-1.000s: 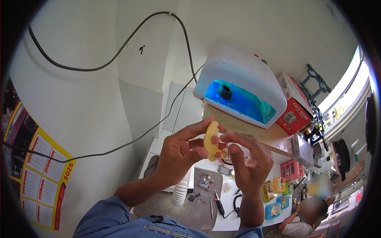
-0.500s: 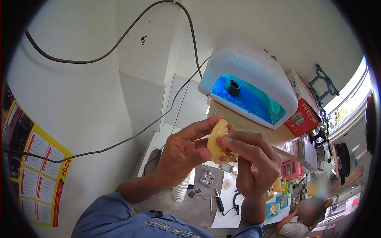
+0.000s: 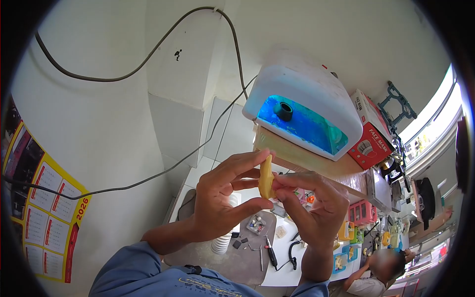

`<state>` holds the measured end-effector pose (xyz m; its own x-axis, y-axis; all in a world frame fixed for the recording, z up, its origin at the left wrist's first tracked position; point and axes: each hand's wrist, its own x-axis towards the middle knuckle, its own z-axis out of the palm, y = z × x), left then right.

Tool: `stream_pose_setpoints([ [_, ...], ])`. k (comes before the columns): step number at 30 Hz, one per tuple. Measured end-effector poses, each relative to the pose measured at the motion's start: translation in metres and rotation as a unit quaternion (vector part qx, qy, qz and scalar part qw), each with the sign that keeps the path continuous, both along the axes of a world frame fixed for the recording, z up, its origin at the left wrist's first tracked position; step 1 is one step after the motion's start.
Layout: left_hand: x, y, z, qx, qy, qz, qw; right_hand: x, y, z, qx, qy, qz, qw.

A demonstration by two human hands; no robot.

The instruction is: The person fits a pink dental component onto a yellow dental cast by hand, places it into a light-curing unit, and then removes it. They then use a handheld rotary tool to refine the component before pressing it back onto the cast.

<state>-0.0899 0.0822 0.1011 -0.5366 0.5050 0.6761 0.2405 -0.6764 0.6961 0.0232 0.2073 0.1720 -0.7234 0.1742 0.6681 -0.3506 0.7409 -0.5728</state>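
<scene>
A yellow dental cast [image 3: 266, 179] is held up in front of me, turned nearly edge-on. My left hand [image 3: 215, 195] grips it by its ends, fingertips at the top and thumb at the bottom. From the other side, the pinched thumb and index finger of my right hand [image 3: 319, 205] meet the cast's right face. Whether a small piece sits between those right fingertips is hidden. Below the hands, a black handpiece [image 3: 271, 255] with a coiled cord and a thin metal tool [image 3: 261, 260] lie on the bench.
A white curing box [image 3: 302, 84] glowing blue inside stands on a wooden shelf [image 3: 316, 171], beside a red face mask box [image 3: 371, 146]. On the bench are a clear tray [image 3: 256, 224] of small parts, a white ribbed hose [image 3: 220, 244] and blue bins [image 3: 340, 262]. Another person [image 3: 371, 277] sits at right.
The cast has turned from showing its broad curved side to nearly edge-on. My right fingers have shifted from lying across its face to a pinch at its right side.
</scene>
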Motion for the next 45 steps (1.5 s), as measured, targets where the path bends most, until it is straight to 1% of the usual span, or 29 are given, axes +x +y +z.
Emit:
stream_pose_setpoints([
  [2,-0.002,0.001,0.002,-0.005,0.001,0.006,1.000,-0.001,0.001,0.001,0.004,-0.001,-0.002,1.000],
  [5,-0.006,0.002,0.003,-0.026,-0.001,-0.001,1.000,-0.004,0.003,0.001,-0.027,-0.010,0.003,1.000],
  [7,-0.007,0.003,0.004,-0.031,-0.003,0.009,0.999,-0.004,0.003,0.000,-0.079,-0.022,0.003,0.997],
  [10,-0.007,0.003,0.006,-0.034,0.016,0.028,0.999,-0.006,0.004,-0.001,-0.088,-0.018,0.011,0.996],
  [22,-0.009,0.005,0.008,-0.036,0.029,0.039,0.998,-0.005,0.008,0.002,-0.074,-0.034,-0.003,0.997],
  [31,-0.009,0.005,0.009,-0.034,0.039,0.042,0.998,-0.005,0.009,0.000,-0.070,-0.017,-0.001,0.997],
  [45,-0.010,0.006,0.011,-0.039,0.056,0.050,0.996,-0.005,0.011,0.003,-0.068,-0.021,-0.007,0.997],
])
